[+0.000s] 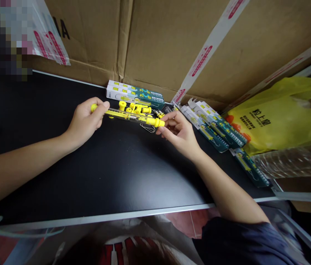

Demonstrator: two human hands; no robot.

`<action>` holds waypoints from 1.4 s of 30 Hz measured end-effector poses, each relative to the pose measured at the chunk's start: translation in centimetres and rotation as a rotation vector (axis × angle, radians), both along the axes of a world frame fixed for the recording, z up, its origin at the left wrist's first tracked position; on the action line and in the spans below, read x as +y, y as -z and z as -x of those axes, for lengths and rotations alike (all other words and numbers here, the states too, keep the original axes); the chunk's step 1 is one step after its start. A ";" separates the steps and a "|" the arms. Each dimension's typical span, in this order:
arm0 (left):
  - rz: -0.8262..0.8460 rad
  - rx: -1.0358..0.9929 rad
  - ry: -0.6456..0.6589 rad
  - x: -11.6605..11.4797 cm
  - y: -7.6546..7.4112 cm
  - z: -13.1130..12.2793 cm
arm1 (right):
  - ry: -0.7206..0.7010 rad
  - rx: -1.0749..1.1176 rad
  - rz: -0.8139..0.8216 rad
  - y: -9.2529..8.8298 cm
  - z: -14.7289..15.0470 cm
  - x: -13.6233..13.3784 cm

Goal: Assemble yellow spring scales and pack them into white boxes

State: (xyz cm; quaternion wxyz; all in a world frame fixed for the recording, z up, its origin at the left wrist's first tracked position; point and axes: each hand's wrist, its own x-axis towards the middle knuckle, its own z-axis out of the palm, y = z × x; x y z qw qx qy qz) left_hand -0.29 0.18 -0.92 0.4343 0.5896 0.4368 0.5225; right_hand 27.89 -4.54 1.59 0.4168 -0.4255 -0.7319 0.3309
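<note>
A clear tubular spring scale (133,117) with yellow end caps is held almost level above the black table. My left hand (87,118) is closed round its left end, thumb on the tube. At the other end, the thumb and fingers of my right hand (179,133) pinch the yellow cap; some of these fingertips are hidden behind it. Just beyond the tube lies a pile of loose yellow plastic parts (135,108). A bent metal hook (147,128) shows below the tube, near my right hand; whether it is attached to the scale I cannot tell.
White-and-teal printed boxes lie at the back (133,92) and, several of them, at the right (213,127). Behind the table (102,176) stands a large cardboard carton (155,44). A yellow plastic bag (285,114) and stacked clear plastic (296,162) are at the right.
</note>
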 end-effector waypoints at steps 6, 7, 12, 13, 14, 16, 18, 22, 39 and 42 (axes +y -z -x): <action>-0.011 0.019 -0.001 0.0 0.1 0.0 | 0.005 -0.023 0.026 -0.1 0.1 -0.1; -0.011 0.018 0.002 0.0 0.1 0.0 | 0.006 -0.024 0.030 -0.2 0.1 -0.1; -0.007 0.031 0.005 0.0 0.0 0.0 | 0.006 -0.067 0.017 -0.3 0.0 -0.2; -0.008 0.035 0.005 0.0 0.0 0.0 | 0.004 -0.084 0.009 -0.2 0.0 -0.2; -0.010 0.039 0.004 0.0 0.0 0.0 | 0.001 -0.101 0.000 -0.2 -0.1 -0.1; -0.012 0.045 0.006 0.0 0.0 0.0 | -0.007 -0.138 -0.013 -0.1 -0.2 -0.1; -0.011 0.046 0.011 -0.1 -0.1 0.0 | -0.013 -0.164 -0.019 0.0 -0.3 -0.1; -0.003 0.038 0.006 -0.2 -0.2 0.0 | -0.031 -0.109 0.001 0.1 -0.3 -0.1; -0.003 0.031 0.022 -0.2 -0.2 -0.1 | -0.057 -0.141 0.004 0.2 -0.3 -0.2; -0.003 0.026 0.014 -0.1 -0.1 0.0 | -0.056 -0.103 0.008 0.1 -0.2 -0.2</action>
